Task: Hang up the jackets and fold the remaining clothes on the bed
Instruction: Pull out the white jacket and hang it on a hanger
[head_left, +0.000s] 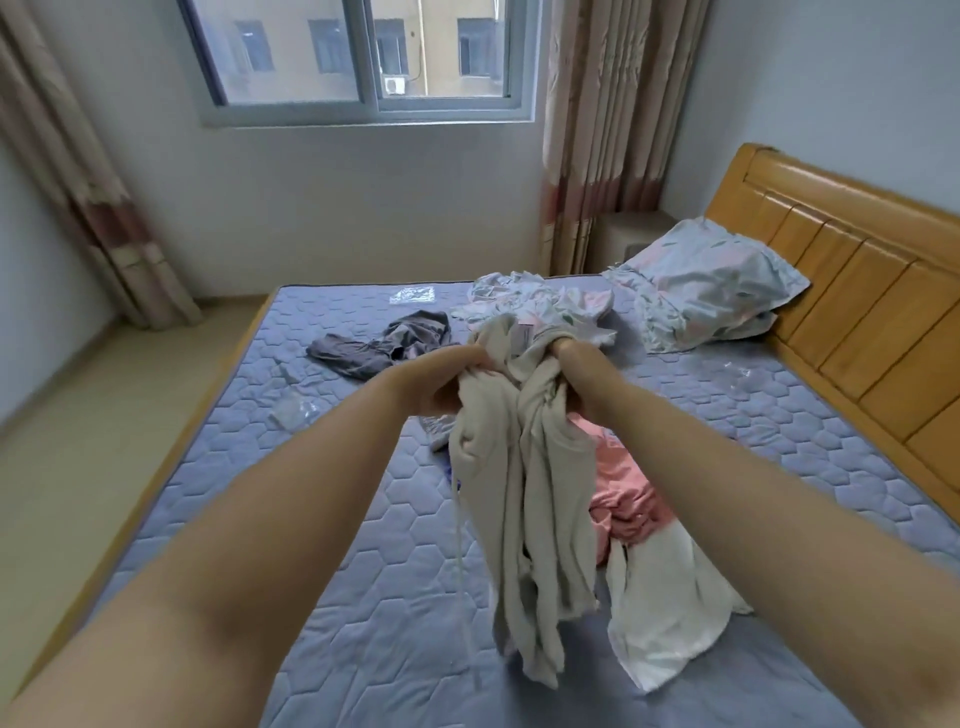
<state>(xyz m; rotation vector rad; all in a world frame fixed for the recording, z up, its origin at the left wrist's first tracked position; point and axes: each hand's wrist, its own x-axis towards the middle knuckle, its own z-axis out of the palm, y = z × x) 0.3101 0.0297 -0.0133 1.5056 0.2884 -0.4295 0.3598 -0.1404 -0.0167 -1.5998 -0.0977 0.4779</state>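
Gripping the bunched top edge of a cream garment (524, 467) in the left hand (447, 384) and right hand (563, 358) above the bed (363, 623), the person holds limp, light cloth, probably best regrasped at its shoulders

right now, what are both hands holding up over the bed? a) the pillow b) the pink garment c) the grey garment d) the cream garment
d: the left hand and right hand both grip the bunched top of the cream garment, which hangs down over the mattress.
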